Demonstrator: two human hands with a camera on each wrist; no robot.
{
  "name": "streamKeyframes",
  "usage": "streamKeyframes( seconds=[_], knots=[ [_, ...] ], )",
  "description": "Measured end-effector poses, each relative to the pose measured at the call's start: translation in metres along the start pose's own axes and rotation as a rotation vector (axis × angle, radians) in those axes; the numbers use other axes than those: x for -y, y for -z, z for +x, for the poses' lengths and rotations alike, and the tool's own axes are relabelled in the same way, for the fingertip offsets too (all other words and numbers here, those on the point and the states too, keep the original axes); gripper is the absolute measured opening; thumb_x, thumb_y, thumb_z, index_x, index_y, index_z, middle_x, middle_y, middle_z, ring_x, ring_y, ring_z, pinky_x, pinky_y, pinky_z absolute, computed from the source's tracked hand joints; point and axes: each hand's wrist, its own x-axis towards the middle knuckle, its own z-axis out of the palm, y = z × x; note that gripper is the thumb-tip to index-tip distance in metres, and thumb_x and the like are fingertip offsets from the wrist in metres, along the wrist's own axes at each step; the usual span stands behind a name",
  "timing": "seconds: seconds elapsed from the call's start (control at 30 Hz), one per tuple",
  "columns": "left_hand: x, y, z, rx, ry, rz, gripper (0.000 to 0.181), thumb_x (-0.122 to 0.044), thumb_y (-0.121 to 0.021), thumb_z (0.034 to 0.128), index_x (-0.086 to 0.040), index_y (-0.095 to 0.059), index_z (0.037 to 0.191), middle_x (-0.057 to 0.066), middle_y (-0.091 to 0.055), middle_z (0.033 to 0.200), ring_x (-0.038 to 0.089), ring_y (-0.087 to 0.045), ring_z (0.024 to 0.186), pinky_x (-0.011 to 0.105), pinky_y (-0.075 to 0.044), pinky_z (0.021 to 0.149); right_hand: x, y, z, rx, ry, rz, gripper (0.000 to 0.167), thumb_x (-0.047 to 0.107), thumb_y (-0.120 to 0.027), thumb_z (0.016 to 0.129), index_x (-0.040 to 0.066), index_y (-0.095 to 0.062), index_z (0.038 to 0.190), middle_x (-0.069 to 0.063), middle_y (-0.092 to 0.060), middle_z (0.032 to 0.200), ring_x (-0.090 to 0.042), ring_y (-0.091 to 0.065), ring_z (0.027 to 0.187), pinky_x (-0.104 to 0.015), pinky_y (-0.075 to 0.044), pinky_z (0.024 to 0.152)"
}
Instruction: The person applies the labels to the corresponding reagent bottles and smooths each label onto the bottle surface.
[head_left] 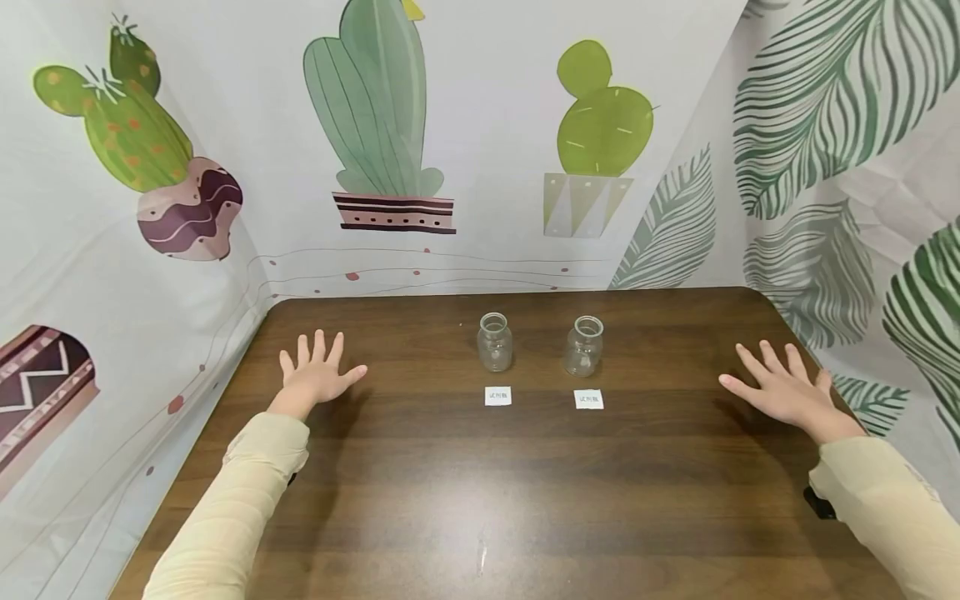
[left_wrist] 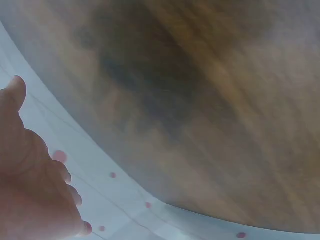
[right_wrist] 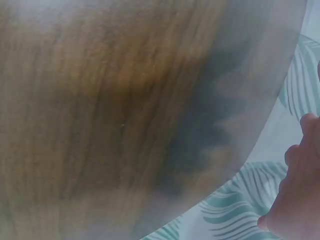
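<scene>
Two clear glass jars without lids stand upright towards the back of the table, the left jar and the right jar. A white label lies in front of the first, another label in front of the second. The left hand is held over the table's left side with fingers spread, holding nothing; the left wrist view shows this hand at its left edge. Over the right side the right hand is likewise spread and empty; the right wrist view shows part of it.
The brown wooden table has rounded back corners. Behind and beside it hangs a white cloth printed with cacti and leaves. Both hands cast shadows on the tabletop.
</scene>
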Motion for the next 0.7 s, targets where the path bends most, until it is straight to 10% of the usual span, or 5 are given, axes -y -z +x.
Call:
streamKeyframes(
  seconds=[0.7],
  knots=[
    [-0.101, 0.033, 0.006, -0.201, -0.213, 0.127, 0.083, -0.071, -0.019, 0.0799, -0.022, 0.005, 0.142, 0.011, 0.014, 0.148, 0.034, 0.019, 0.132, 0.060, 0.010, 0.100, 0.050, 0.019, 0.001, -0.090, 0.117, -0.083, 0.077, 0.063, -0.030, 0.084, 0.025, 0.005, 0.141, -0.015, 0.011, 0.147, -0.040, 0.024, 0.128, -0.071, 0.013, 0.085]
  ],
)
